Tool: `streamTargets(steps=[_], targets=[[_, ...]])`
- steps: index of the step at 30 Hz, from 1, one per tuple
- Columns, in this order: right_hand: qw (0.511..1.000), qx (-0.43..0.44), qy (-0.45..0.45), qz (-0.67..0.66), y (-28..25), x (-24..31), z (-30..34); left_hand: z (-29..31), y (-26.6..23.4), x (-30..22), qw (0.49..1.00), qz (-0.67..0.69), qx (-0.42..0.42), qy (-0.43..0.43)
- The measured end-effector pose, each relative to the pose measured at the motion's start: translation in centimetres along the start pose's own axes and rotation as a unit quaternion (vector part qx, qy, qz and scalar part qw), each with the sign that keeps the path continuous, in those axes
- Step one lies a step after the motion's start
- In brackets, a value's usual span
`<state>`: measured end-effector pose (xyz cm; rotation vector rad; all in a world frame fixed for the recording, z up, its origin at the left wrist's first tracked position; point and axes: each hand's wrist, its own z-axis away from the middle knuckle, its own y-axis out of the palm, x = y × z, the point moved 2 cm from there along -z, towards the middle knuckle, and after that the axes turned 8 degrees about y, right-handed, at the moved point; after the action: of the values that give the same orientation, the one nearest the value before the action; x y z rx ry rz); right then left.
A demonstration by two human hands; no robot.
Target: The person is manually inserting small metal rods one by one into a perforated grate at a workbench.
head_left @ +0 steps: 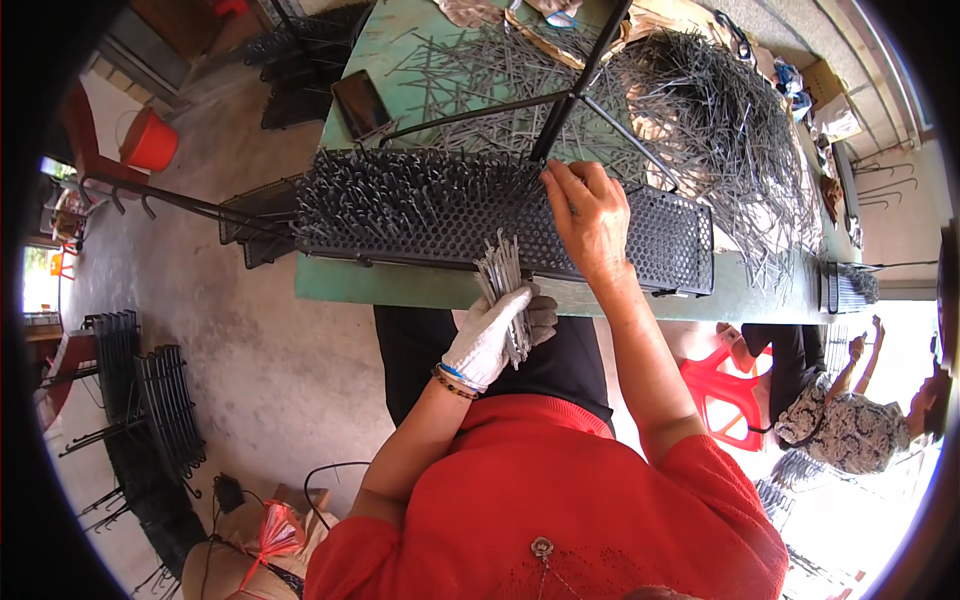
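Note:
My left hand (492, 335), in a white glove, is closed round a bundle of thin grey metal rods (500, 265) held in front of the table edge. A long black perforated metal rack (655, 240) lies across the near side of the green table. Many upright rods with bent tips (375, 195) stand in the holes of its left part; the right part shows bare holes. Above the rack's middle, beside the last standing rods, is my bare right hand (592, 215). Its thumb and forefinger are pinched together at the holes; what they grip is too small to make out.
A black metal frame (560, 125) rises behind the rack. Loose rods (720, 130) lie heaped on the table's far right, near a dark phone-like slab (360, 104). A red bucket (150, 139) stands far left. At right, another person (845, 420) works beside a red stool (725, 395).

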<state>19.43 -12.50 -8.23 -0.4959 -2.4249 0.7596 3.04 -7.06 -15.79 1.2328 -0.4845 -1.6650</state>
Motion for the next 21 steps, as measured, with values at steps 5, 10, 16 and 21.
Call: streamTargets(steps=[5,10,16,21], targets=[[1.000,0.020,-0.005,-0.010,-0.2,0.2,-0.2,0.4,0.1,-0.2,0.999,0.035,0.016,-0.006],[0.999,0.027,0.039,-0.015,-0.1,0.1,-0.1,0.3,-0.3,-0.4,0.998,-0.064,-0.002,-0.023],[0.997,0.008,0.045,-0.058,0.1,0.3,0.3,0.5,-0.3,-0.7,0.996,-0.085,0.003,0.005],[1.000,0.011,0.022,-0.017,0.0,0.4,0.4,0.7,0.0,-0.6,1.000,-0.026,-0.012,0.009]])
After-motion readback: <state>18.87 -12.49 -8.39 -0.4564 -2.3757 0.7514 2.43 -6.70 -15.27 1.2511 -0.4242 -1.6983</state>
